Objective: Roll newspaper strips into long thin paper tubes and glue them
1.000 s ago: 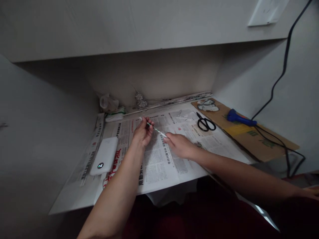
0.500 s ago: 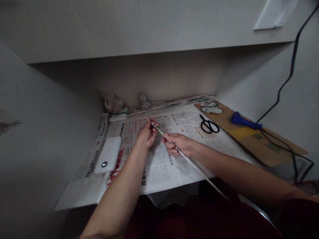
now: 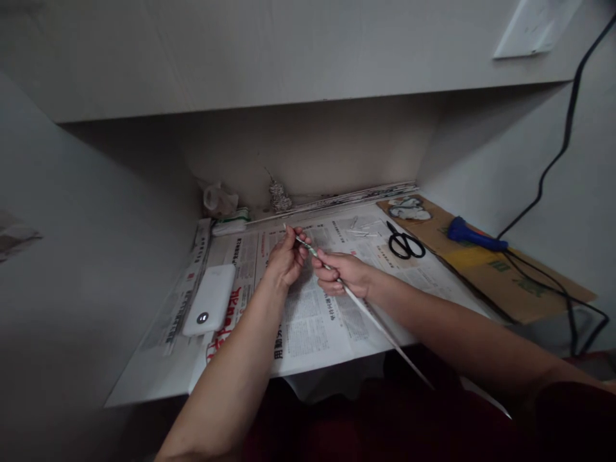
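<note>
White device (image 3: 210, 296) on papered counter (image 3: 144, 380), lower left, left hand (image 3: 287, 258) at centre pinching near upper end of thin pale stick (image 3: 373, 316), stick slanting to lower right, right hand (image 3: 347, 274) closed round it, black scissors (image 3: 407, 246) right of centre, blue tool (image 3: 474, 235) on cardboard (image 3: 524, 296) at right.

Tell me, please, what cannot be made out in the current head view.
All in the head view:
Stick: partly covered by the left hand and right hand.
Cord: upper end cut off by the right edge.
Wall plate: top cut off by the upper edge.
Newspaper: fine print too small to read.
Display: too small and blurred to read.
</note>
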Action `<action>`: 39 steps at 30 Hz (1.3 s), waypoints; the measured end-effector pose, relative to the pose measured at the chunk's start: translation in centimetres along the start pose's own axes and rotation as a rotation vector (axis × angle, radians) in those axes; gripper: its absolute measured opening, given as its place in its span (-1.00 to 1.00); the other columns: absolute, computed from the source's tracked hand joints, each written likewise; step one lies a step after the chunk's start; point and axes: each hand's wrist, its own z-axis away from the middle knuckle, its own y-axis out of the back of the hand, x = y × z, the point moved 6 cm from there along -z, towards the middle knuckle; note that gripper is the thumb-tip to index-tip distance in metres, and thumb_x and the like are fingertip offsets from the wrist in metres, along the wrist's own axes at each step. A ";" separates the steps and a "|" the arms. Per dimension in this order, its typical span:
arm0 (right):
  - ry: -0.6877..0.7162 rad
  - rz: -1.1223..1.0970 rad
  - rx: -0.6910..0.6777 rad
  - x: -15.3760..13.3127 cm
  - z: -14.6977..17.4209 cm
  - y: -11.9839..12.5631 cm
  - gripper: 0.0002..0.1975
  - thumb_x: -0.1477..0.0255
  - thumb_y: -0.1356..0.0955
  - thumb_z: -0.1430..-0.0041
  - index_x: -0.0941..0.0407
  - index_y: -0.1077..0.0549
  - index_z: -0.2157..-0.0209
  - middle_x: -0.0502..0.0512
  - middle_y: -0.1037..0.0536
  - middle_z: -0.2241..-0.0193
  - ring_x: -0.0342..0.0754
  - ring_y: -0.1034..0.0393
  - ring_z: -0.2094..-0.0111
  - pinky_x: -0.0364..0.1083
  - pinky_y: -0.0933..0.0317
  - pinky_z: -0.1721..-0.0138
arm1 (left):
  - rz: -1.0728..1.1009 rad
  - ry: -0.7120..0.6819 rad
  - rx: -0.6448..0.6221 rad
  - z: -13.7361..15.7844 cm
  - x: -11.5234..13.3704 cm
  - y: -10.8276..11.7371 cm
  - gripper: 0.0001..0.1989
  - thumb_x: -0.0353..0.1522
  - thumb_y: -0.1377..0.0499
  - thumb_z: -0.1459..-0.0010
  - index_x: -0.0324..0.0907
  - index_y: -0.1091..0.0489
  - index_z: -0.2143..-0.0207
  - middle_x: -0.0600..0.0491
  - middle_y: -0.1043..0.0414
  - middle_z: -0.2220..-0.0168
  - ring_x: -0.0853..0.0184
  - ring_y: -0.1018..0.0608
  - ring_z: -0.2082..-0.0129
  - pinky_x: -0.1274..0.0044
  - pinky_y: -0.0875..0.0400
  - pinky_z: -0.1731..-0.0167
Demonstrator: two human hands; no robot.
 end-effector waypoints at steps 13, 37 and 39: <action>-0.027 -0.161 0.027 0.2 -0.9 -0.2 -0.71 0.17 -0.13 -0.27 0.08 -0.16 0.41 -0.21 -0.03 0.75 -0.24 0.10 0.80 -0.24 0.13 0.75 | -0.029 -0.007 0.075 -0.1 0.0 0.4 -0.88 -0.40 -0.16 -0.13 -0.32 -0.43 0.36 0.05 -0.45 0.49 0.46 -0.56 0.48 0.74 -0.46 0.50; -0.055 -0.125 -0.037 0.0 -0.3 -0.4 -0.69 0.17 -0.07 -0.29 0.08 -0.19 0.38 -0.18 0.05 0.71 -0.20 0.16 0.74 -0.20 0.13 0.69 | -0.045 0.034 0.008 0.1 0.0 0.1 -0.87 -0.41 -0.14 -0.15 -0.31 -0.42 0.29 0.06 -0.46 0.48 0.47 -0.57 0.49 0.76 -0.46 0.54; -0.029 -0.032 0.067 0.0 -0.3 0.2 -0.67 0.13 -0.09 -0.26 0.08 -0.21 0.37 -0.17 -0.02 0.70 -0.21 0.11 0.73 -0.20 0.13 0.68 | -0.047 0.024 0.021 0.0 0.1 0.3 -0.88 -0.42 -0.14 -0.16 -0.30 -0.43 0.30 0.07 -0.46 0.48 0.47 -0.56 0.49 0.76 -0.46 0.53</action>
